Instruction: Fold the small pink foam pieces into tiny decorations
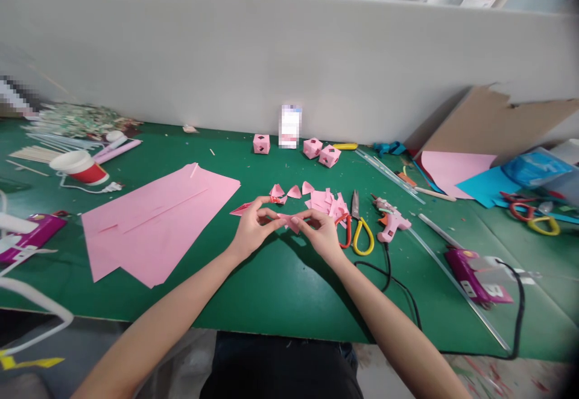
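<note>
Between both hands is a small folded piece of pink paper [289,222], pinched at either end above the green table. My left hand [254,225] grips its left side with thumb and fingers. The right side is held by my right hand [320,233] in the same way. Just beyond the fingers lie several small folded pink pieces [294,191]. A heap of cut pink paper strips [328,201] sits behind my right hand. Scissors [356,225] with one red and one yellow handle rest right of that hand, beside a pink glue gun [391,221].
Large pink paper sheets [158,224] cover the table's left. Three pink paper cubes [261,143] stand at the back near a propped phone [289,126]. A paper cup [79,166] lies far left. Clear glue sticks [452,278], a black cord and a purple power strip [477,277] occupy the right.
</note>
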Tool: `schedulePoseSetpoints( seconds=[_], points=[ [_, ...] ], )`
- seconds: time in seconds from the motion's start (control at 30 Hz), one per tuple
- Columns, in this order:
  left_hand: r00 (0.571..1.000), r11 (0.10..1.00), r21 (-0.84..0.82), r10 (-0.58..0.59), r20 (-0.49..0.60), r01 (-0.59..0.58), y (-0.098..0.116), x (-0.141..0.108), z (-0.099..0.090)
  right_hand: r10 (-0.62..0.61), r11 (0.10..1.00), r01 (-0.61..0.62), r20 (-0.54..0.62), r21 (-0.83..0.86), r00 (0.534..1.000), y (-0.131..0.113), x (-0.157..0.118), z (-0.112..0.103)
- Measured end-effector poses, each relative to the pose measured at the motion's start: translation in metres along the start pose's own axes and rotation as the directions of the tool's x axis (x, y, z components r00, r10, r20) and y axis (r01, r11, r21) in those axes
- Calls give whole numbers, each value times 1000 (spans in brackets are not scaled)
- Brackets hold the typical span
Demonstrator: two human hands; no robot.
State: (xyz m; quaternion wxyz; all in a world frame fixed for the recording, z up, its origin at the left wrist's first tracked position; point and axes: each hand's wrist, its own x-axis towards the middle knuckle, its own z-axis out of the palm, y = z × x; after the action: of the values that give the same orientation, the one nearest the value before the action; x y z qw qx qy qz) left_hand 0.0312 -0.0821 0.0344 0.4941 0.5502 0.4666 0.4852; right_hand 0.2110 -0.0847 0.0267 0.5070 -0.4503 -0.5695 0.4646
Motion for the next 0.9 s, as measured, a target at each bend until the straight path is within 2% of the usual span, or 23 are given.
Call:
schedulePoseSetpoints(
  seconds=[0.33,0.9],
  points=[
    [1000,1000,-16,14,0,-14,4,-1,1,-35,998,34,-15,-47,999,2,0,-1],
    [995,995,-21,-96,-7,96,6,3,-3,-18,998,16,-29,-66,999,2,0,0]
  ],
)
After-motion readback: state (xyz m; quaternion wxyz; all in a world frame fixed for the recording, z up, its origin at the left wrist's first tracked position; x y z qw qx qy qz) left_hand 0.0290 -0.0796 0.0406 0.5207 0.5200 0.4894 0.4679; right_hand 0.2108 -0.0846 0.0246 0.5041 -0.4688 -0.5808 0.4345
